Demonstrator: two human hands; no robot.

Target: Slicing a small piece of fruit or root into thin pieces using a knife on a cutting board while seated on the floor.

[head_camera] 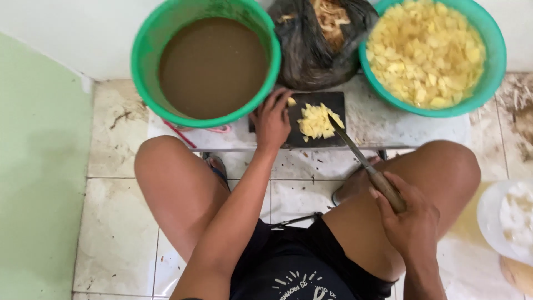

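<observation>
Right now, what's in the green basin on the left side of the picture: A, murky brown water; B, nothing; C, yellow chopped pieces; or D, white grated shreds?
A: the left green basin is filled with opaque brown water, while the yellow chopped pieces fill the other basin.

Two green basins: one of brown water beyond the left hand, one of yellow cut pieces beyond the right hand. One black cutting board, one knife, one black bag.
</observation>
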